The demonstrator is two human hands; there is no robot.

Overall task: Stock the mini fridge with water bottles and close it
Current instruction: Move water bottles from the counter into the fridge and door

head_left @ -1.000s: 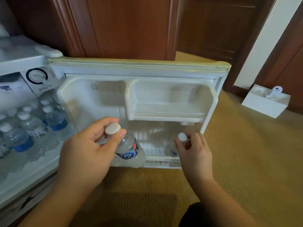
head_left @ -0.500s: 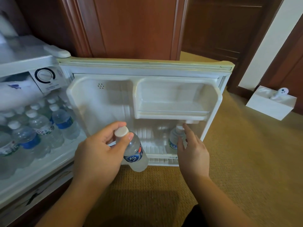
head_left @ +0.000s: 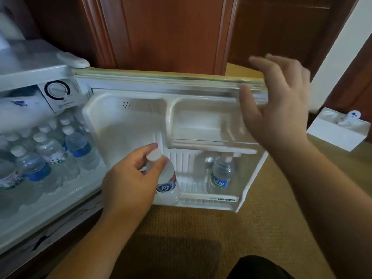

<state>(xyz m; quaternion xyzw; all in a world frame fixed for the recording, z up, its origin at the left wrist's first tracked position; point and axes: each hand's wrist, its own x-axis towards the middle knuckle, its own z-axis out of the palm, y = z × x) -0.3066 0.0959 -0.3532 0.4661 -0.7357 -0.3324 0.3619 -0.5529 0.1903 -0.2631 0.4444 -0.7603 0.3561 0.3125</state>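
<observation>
Bottle (head_left: pixel 166 178) in the left hand (head_left: pixel 128 180), fingers pinching round the neck under the white cap, long axis near upright, base hanging just off the door shelf (head_left: pixel 209 196). That shelf lies right and beyond the grip, open slot beside the standing bottle (head_left: pixel 221 174). Right hand (head_left: pixel 281 105), fingers spread and holding nothing, is up by the door's top edge, blurred.

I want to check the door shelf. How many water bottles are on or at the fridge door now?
2: one bottle stands in the lower door shelf; the left hand holds another bottle beside it.
</observation>
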